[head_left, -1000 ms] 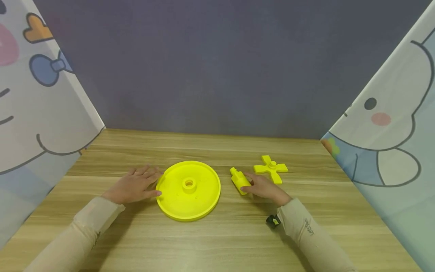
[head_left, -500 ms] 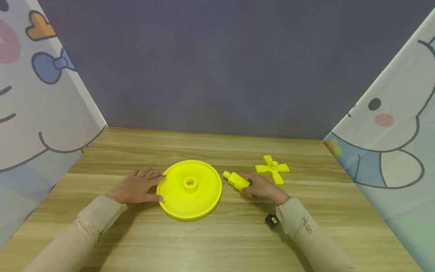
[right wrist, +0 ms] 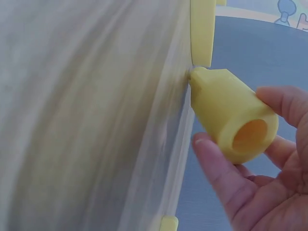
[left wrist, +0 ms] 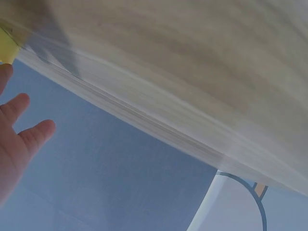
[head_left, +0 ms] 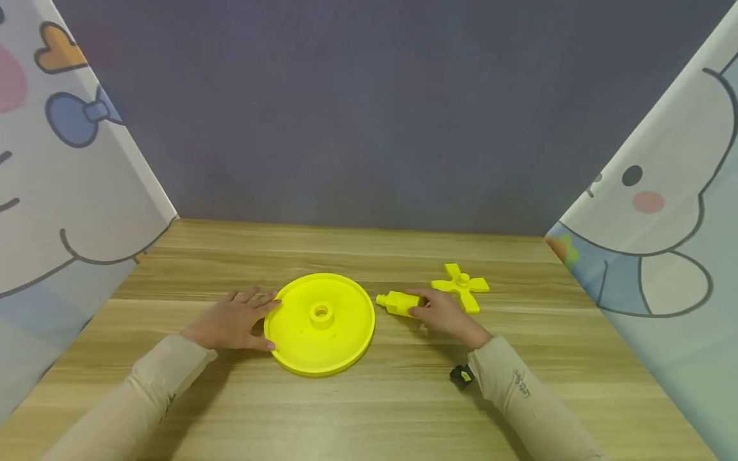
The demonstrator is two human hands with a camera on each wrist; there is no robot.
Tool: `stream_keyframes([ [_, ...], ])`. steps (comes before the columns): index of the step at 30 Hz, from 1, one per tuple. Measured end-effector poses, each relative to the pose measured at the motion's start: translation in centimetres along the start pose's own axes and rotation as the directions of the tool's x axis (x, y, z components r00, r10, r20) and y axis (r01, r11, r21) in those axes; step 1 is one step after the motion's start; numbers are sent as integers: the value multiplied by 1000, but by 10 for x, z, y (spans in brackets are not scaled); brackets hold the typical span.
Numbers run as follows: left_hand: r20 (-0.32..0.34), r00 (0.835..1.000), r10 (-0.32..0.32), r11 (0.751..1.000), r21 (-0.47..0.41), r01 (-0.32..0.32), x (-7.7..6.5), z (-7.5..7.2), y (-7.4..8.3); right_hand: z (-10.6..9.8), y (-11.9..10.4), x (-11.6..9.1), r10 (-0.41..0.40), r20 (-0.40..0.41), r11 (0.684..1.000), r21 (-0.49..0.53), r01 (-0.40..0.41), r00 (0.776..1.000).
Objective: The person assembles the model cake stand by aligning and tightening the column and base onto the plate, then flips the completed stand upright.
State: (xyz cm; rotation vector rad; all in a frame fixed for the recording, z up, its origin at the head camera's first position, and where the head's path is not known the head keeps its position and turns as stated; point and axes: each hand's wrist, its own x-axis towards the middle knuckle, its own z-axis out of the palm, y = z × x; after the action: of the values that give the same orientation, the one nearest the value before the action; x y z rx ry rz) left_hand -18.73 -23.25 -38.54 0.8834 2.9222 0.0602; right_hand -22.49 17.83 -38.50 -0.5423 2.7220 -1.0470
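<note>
A round yellow tray-like disc (head_left: 346,342) with a raised rim and a central socket lies flat on the table. At its left rim, my left hand (head_left: 230,322) has its fingers spread, fingertips over the edge and thumb lower down the rim. My right hand (head_left: 446,314) holds a yellow bottle-shaped post (head_left: 398,303) between thumb and fingers, its narrow stepped tip towards the disc. In the right wrist view, the near end of the post (right wrist: 221,106) shows a round hollow. Only some fingers (left wrist: 38,132) appear in the left wrist view.
Behind the right hand lies a yellow cross-shaped piece (head_left: 461,285) with a peg upward. A dark grey panel (head_left: 357,115) closes off the back of the wooden table (head_left: 346,422); printed cartoon sheets (head_left: 651,256) stand at both sides.
The post has swung round in my right hand, its tip going from pointing away to pointing left at the disc. My left thumb and fingers have spread wider along the rim.
</note>
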Motion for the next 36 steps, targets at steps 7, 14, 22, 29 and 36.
stream_keyframes([
  [7,17,1000,-2,1000,0,2,1,1,1,-2,-2,-4,-67,-130,998,-5,67,989],
  [14,14,1000,2,1000,1,-2,-3,-1,4,-4,-7,-7,5,-187,988,153,25,982],
  [22,17,1000,-18,1000,3,18,0,-2,2,-4,-20,-4,1,-166,978,207,34,986],
  [29,30,999,-25,1000,2,25,1,-2,0,3,-34,2,-58,-106,960,268,85,993],
  [36,44,999,-27,1000,12,26,3,-3,0,16,-48,12,-130,-90,953,264,149,987],
])
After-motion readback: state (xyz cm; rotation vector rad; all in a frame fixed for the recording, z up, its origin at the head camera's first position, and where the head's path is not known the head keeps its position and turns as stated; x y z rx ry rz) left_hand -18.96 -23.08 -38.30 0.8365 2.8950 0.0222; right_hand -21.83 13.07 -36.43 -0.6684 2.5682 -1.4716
